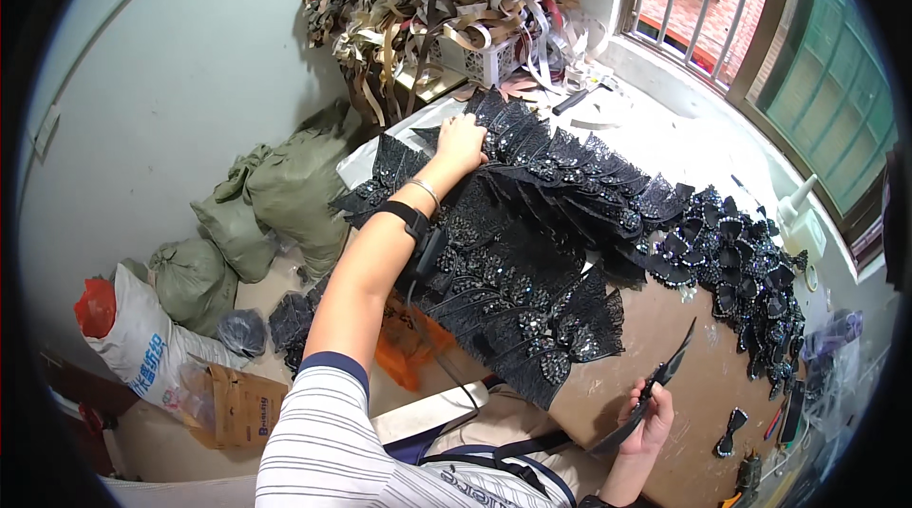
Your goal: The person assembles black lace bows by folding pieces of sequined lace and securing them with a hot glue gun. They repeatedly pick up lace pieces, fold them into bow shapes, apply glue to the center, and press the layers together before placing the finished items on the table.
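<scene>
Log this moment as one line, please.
Left hand: touching black sequined pieces; right hand: holding thin black piece; nearby: black bow-shaped piece

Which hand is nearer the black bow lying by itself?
Right. The right hand is just left of the black bow, holding a dark pointed piece; the left hand is farther, up and left, on black lace.

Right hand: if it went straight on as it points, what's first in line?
The right hand would probably meet the pile of black beaded pieces first, across bare brown tabletop, led by the black pointed piece it holds. Its height is unclear; it could pass above.
</scene>
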